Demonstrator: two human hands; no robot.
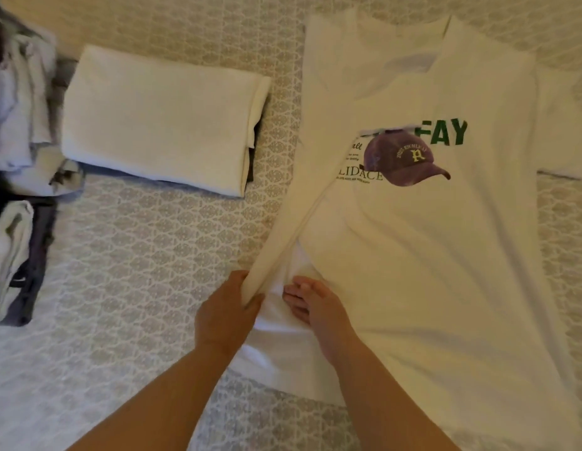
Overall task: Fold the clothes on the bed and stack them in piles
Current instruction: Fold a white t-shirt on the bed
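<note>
Print: on the white T-shirt I read green "FAY", "LIDACE" and an "R" on a purple cap (smaller lines blur).
Hidden: a folded-over flap covers the first letters.
Left hand: pinches that flap's edge.
Right hand: flat, fingers straight on the cloth.
Bed: shirt lies right; folded white stack left.

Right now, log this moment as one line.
left hand grips folded edge of white T-shirt | right hand presses shirt flat | folded white pile beside
</note>
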